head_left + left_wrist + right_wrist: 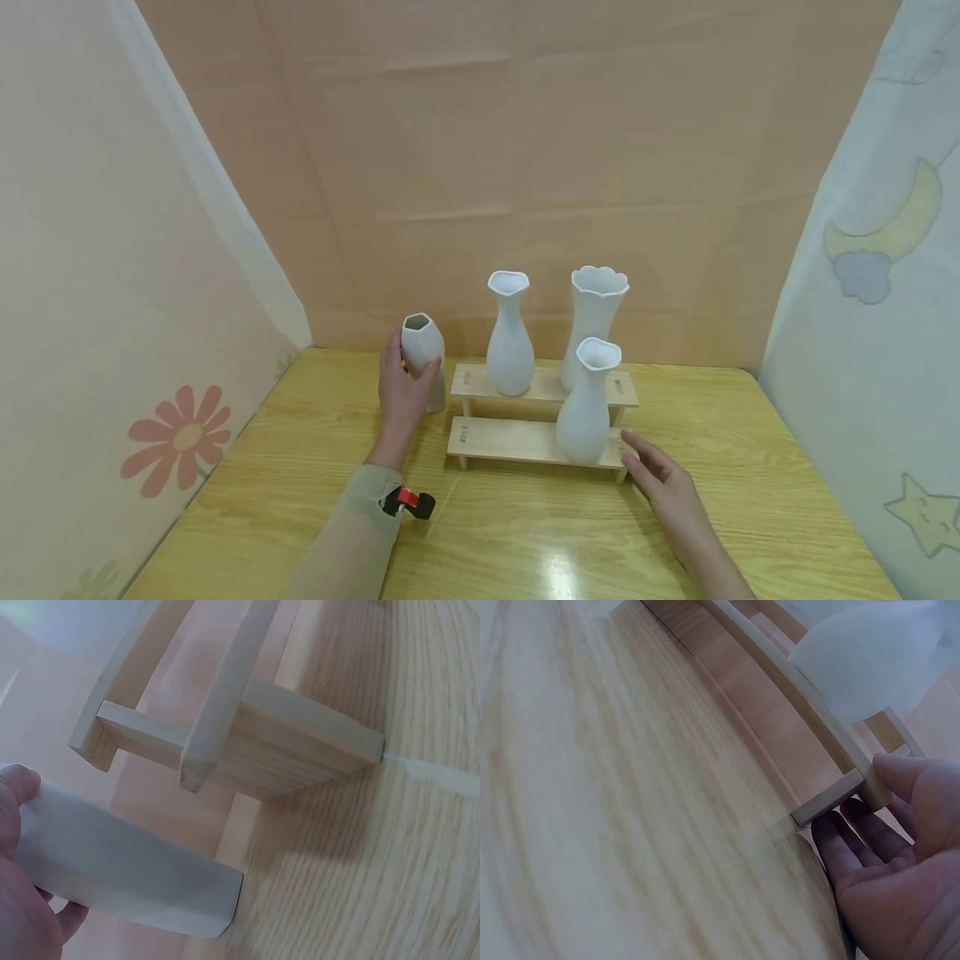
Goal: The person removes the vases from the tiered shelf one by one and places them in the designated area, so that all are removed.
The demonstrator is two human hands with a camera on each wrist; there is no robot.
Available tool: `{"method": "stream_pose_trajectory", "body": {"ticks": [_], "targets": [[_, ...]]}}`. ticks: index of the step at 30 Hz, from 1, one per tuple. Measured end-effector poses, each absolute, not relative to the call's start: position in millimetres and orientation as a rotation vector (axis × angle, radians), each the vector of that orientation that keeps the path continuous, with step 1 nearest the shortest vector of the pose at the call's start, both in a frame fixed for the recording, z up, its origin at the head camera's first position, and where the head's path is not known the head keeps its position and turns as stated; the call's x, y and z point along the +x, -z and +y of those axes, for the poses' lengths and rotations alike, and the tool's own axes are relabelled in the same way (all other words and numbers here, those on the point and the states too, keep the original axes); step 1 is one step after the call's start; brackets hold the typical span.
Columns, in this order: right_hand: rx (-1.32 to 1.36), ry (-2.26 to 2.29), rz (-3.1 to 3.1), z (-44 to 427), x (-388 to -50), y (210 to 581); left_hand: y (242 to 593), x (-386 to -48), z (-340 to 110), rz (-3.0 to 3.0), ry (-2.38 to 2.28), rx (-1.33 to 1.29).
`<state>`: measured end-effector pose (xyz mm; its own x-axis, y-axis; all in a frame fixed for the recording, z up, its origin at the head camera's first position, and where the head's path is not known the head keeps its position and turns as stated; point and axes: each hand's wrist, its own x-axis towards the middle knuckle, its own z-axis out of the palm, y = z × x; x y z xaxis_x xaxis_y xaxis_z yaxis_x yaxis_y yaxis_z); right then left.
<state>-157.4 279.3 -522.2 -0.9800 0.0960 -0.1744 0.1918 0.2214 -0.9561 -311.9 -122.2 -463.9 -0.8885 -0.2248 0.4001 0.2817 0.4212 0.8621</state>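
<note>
At the left of the head view, a red flower (176,437) is pictured on the wall cloth. Left of centre, the left hand (402,400) has its grip closed round a white vase (426,348) with an angular mouth; only the grey inside near the rim can be seen. This vase is just left of a two-step wooden stand (498,437) on the bench (517,533). On the upper step, a narrow-necked vase (511,358) stands at left and a scalloped vase (594,317) at right, mouths upward, pale inside at the rim. The lower step carries a flared-lip vase (583,421) toward its right end, partly hiding the scalloped one. At lower right, the right hand (667,490) grips the lower step's end.

The left wrist view alone shows the held vase's flat base, at lower centre, close to the bench; contact cannot be told. At right in the right wrist view, fingers (836,847) reach beneath the step's end beside its leg, hidden from the head camera.
</note>
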Motion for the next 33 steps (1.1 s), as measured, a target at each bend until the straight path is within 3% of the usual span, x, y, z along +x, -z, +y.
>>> {"method": "stream_pose_trajectory", "body": {"ticks": [11, 22, 33], "targets": [[0.275, 1.896, 2.378, 277.9, -155.3, 523.5, 462.5, -308.0, -123.5, -2.200, 1.521, -0.037], [0.270, 1.908, 2.377, 278.2, -155.0, 522.7, 434.9, -283.7, -120.0, -2.096, 1.476, 0.036], [0.237, 1.891, 2.402, 278.8, -154.6, 520.9, 410.1, -248.4, -93.7, -1.895, 1.559, -0.143]]}}
